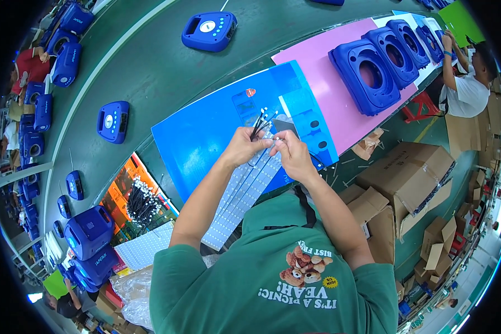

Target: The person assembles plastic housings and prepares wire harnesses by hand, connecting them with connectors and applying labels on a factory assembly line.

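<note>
My left hand (244, 146) is closed round a bunch of thin black cables (260, 123) whose white plug ends stick up past the fingers. Close beside it, my right hand (293, 157) pinches at the top end of the white LED strips, its fingertips nearly touching the left ones. What exactly those fingertips hold is too small to make out. Several long white LED strips (236, 195) run from under the hands toward my body, with black cable lying along them. Beneath lies a blue printed sheet (197, 131).
A pile of black cables with white plugs (143, 201) sits left, by more LED strips (147, 245). Blue speaker housings (367, 75) stand on a pink sheet (317, 42) at right. Blue speakers (210, 30) rest on the green bench. Cardboard boxes (406, 172) and a co-worker (467, 83) are right.
</note>
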The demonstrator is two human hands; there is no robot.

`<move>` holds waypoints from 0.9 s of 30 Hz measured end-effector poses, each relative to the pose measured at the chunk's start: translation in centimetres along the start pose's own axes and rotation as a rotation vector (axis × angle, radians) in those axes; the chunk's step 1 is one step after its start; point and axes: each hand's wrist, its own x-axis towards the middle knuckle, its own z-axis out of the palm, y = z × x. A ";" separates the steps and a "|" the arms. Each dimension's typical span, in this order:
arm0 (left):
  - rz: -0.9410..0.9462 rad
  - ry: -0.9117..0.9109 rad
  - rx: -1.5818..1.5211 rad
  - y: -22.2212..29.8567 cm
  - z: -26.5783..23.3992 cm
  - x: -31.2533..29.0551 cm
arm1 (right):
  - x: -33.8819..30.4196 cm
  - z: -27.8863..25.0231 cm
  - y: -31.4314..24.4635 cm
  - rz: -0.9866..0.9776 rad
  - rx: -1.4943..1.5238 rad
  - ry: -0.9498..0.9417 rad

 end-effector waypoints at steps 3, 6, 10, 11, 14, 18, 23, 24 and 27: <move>-0.011 0.000 -0.027 0.6 0.4 -0.4 | 0.1 0.0 0.1 0.010 -0.030 0.092; -0.008 0.025 -0.068 0.4 0.5 -0.3 | 0.0 -0.2 -0.4 -0.116 -0.164 0.183; 0.030 0.025 -0.143 0.9 1.1 -0.3 | 0.1 0.1 0.2 -0.349 -0.290 0.261; 0.030 0.025 -0.143 1.0 1.1 -0.4 | 0.1 0.1 0.3 -0.359 -0.385 0.255; 0.019 0.007 -0.115 1.1 1.1 -0.5 | 0.1 0.0 0.3 -0.368 -0.560 0.225; 0.011 0.012 -0.066 0.8 1.3 -0.3 | 0.0 -0.1 0.5 -0.371 -0.690 0.186; 0.048 0.024 -0.042 0.2 1.3 -0.2 | 0.3 -0.4 0.5 -0.306 -0.490 0.132; 0.054 0.002 -0.066 0.3 1.4 -0.2 | 0.5 -0.4 0.7 -0.327 -0.399 0.104; 0.051 -0.021 -0.113 0.6 1.3 -0.3 | 0.6 -0.6 0.8 -0.112 -0.177 0.046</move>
